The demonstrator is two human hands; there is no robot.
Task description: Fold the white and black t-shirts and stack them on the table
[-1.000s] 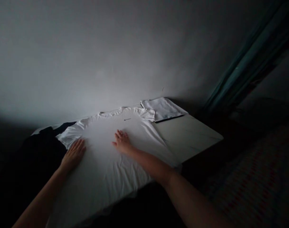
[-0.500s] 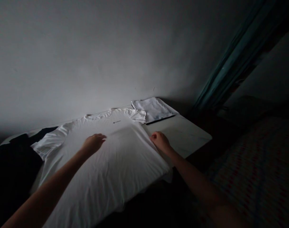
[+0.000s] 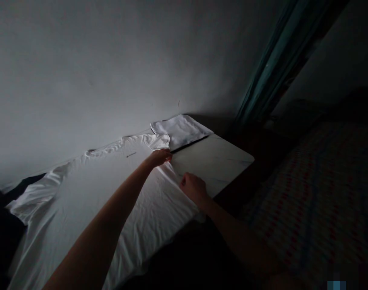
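Note:
A white T-shirt [image 3: 90, 193] with a small dark print on its chest lies spread out, collar toward the wall. My left hand [image 3: 160, 157] reaches across it and pinches its right side edge just below the sleeve, where the cloth lifts in a small fold. Lower along the same edge, my right hand [image 3: 194, 187] is closed on the fabric, its fingertips partly hidden. Beyond the right sleeve lies a folded white cloth [image 3: 184, 129] with a dark edge.
The pale tabletop [image 3: 220, 161] shows to the right of the shirt, ending in a rounded corner. Dark cloth [image 3: 5, 217] lies at the left. A wall [image 3: 96, 72] rises behind. Teal curtain [image 3: 262, 68] and a patterned bedspread [image 3: 317, 201] are at the right.
My left hand has moved right, from above the shirt's middle to its right edge below the sleeve. My right hand stays at that edge. The view has turned slightly right.

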